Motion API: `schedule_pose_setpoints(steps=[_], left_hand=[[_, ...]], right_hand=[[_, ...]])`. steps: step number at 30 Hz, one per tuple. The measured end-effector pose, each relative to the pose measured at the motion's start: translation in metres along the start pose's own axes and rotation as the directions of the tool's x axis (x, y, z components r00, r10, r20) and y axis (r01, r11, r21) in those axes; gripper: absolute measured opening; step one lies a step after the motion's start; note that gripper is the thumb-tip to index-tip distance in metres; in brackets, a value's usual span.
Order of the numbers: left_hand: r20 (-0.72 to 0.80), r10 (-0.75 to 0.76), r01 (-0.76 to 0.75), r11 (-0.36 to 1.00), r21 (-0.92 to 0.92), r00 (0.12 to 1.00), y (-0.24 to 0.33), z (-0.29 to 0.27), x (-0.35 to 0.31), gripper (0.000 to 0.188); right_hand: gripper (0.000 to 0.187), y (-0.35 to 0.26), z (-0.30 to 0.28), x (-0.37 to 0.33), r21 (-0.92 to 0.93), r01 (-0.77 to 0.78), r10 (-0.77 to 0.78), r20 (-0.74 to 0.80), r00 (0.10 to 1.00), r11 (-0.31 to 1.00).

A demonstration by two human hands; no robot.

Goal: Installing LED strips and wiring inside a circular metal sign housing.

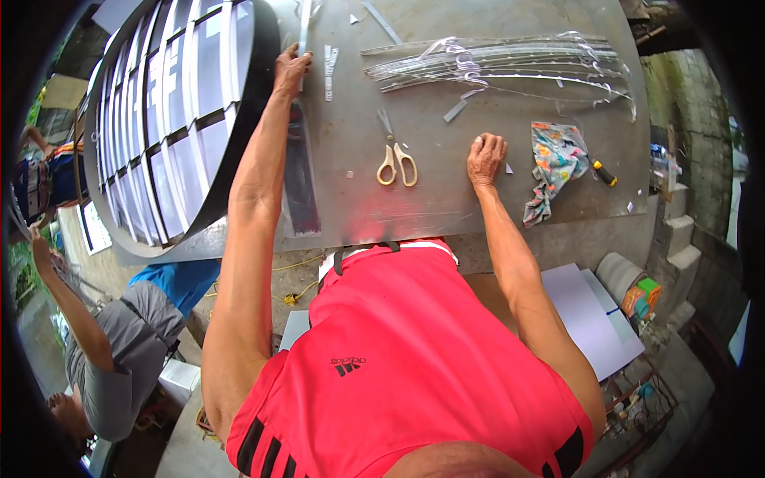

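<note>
At the table's far left-centre, my left hand [292,70] has its fingers closed on the near end of a narrow pale strip [305,30]. Just left of that arm stands a large round sign frame [253,88] with a dark rim and rows of white strips over its face. My right hand [486,162] rests on the metal tabletop, fingers curled, with nothing showing in it. Between my hands lie scissors [396,163] with cream handles, blades pointing away. Right of my right hand are a crumpled patterned cloth [550,163] and a yellow-and-black handled tool [603,171].
A bundle of thin light strips with wires [494,65] spreads across the far right of the table [351,119]. A dark flat strip [301,175] lies beside my left forearm. At the lower left, another person [119,358] in grey raises an arm. White sheets [586,319] stand below the table's right edge.
</note>
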State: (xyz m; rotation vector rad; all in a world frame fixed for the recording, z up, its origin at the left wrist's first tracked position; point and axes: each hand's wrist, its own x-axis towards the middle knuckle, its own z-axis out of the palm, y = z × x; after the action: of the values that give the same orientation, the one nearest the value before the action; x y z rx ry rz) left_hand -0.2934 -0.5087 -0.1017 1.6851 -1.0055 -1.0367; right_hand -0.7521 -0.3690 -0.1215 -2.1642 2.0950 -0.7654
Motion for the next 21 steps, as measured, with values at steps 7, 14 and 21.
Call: schedule_pose_setpoints(steps=[7,14,21], left_hand=[[-0.182,0.253,-0.198,0.94,0.277,0.95,-0.016,0.005,-0.002,0.052],[-0.156,0.384,-0.212,0.756,0.619,0.91,0.033,0.077,-0.134,0.039],[-0.168,0.105,0.084,0.551,0.83,0.98,0.027,0.177,-0.271,0.094]], right_hand=[[0.01,0.002,-0.006,-0.001,0.025,-0.025,0.025,-0.005,1.0,0.999],[0.009,0.008,-0.001,-0.004,0.026,-0.01,0.01,-0.007,1.0,1.0],[0.012,0.058,-0.054,0.011,0.359,0.019,-0.056,0.093,0.994,0.933]])
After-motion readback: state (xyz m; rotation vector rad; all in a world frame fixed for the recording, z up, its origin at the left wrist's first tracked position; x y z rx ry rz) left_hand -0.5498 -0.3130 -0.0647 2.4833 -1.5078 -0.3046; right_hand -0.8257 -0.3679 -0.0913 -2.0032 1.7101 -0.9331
